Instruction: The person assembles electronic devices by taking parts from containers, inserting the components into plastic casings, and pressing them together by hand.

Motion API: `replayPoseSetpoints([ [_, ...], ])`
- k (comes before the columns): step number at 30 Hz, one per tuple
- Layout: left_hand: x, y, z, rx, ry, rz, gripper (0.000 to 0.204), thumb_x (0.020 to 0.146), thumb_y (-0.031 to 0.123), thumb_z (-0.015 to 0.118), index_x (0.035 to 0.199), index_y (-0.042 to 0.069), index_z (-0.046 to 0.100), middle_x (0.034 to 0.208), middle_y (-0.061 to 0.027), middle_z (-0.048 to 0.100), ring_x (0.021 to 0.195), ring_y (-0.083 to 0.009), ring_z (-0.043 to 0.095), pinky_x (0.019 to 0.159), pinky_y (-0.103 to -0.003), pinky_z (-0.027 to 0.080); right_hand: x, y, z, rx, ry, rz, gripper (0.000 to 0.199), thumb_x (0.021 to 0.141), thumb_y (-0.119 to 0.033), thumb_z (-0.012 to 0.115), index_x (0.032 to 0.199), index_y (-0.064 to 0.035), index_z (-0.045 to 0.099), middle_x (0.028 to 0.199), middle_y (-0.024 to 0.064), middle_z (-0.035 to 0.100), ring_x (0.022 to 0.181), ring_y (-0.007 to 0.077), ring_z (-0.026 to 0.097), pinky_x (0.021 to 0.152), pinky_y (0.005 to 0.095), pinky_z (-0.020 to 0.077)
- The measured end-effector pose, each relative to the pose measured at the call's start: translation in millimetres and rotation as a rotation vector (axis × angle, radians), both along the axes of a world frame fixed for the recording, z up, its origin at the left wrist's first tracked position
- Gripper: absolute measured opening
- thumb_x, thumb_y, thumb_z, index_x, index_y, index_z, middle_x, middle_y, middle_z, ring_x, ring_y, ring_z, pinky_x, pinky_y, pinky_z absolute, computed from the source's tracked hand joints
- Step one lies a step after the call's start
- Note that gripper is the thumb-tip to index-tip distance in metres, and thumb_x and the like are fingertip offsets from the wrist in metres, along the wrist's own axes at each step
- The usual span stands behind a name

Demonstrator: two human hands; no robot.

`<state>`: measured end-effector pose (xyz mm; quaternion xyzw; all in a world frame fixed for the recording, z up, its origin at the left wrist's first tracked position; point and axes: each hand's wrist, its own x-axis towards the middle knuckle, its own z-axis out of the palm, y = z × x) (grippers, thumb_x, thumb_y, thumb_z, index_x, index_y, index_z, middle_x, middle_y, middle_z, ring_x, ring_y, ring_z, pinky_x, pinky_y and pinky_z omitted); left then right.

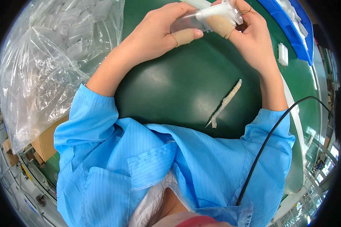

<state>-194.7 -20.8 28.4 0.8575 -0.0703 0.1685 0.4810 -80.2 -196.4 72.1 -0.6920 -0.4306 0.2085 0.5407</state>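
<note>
At the far edge of the view, both my hands are closed on one clear plastic housing (pixel 181 23) with a white cylindrical part (pixel 212 12) at its right end. My left hand (pixel 153 32) grips the clear left end, its thumb wrapped in a tan bandage. My right hand (pixel 255 41) closes around the white end, and its thumb, also bandaged, presses on the side. A thin brown wire (pixel 247 11) shows by the right fingers. Some of those fingers are hidden behind the housing. Nearer to me lies a slim pointed tool (pixel 227 101) with a pale wrapped handle.
A green table (pixel 170 87) lies under my hands. A large clear bag (pixel 38 75) of translucent plastic parts fills the left side. To the right stand a blue bin (pixel 291 32) with white parts and a small white piece (pixel 283 55). A black cable (pixel 262 147) crosses my right sleeve.
</note>
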Motion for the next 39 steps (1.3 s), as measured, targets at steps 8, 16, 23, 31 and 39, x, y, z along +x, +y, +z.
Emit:
replayPoseSetpoints([
  [8,0.3,4.7,1.7,0.079,0.064,-0.111,0.038,0.086,0.027,0.071,0.113,0.004,0.058,0.100,-0.0117,0.065,0.092,-0.0235,0.063,0.079,-0.034,0.050,3.2,4.3,-3.3,-0.026,0.453,-0.024,0.022,0.085,-0.011,0.070,0.101,-0.0015,0.057,0.089,0.0041,0.062,0.073,0.0073,0.058,0.059,0.0208,0.0481],
  [16,-3.4,-10.5,7.9,-0.585,0.244,-0.106,0.035,0.091,0.013,0.064,0.119,-0.001,0.050,0.103,-0.0056,0.061,0.096,-0.0109,0.056,0.084,-0.028,0.046,0.6,2.0,-13.7,0.106,0.123,-0.005,0.030,0.088,-0.013,0.068,0.111,-0.0031,0.053,0.095,0.0027,0.061,0.081,0.0089,0.057,0.072,0.0224,0.0469],
  [23,-4.0,-3.8,20.9,-0.232,0.264,-0.066,0.034,0.089,0.016,0.067,0.113,0.000,0.050,0.096,-0.0081,0.062,0.090,-0.0114,0.056,0.078,-0.027,0.047,-6.8,10.8,-25.8,0.180,0.440,-0.039,0.034,0.087,-0.014,0.069,0.114,-0.0029,0.051,0.101,0.0029,0.059,0.092,0.0104,0.055,0.084,0.0246,0.0443],
  [31,0.8,-2.0,-2.1,-0.191,0.080,-0.045,0.047,0.083,0.027,0.074,0.121,0.006,0.055,0.104,-0.0096,0.065,0.097,-0.0214,0.063,0.084,-0.034,0.049,-16.8,15.1,-43.2,0.174,0.105,-0.124,0.027,0.096,-0.017,0.053,0.117,0.0003,0.055,0.105,0.0094,0.062,0.093,0.0149,0.061,0.077,0.0255,0.0502],
  [39,9.5,7.3,-9.8,-0.488,-0.102,-0.341,0.033,0.094,0.015,0.059,0.121,0.003,0.044,0.090,-0.0035,0.056,0.074,-0.0086,0.054,0.065,-0.022,0.044,-2.5,6.4,-17.6,0.215,0.431,0.047,0.069,0.080,-0.003,0.073,0.137,-0.0026,0.035,0.120,0.0076,0.050,0.107,0.0150,0.052,0.094,0.0281,0.0424],
])
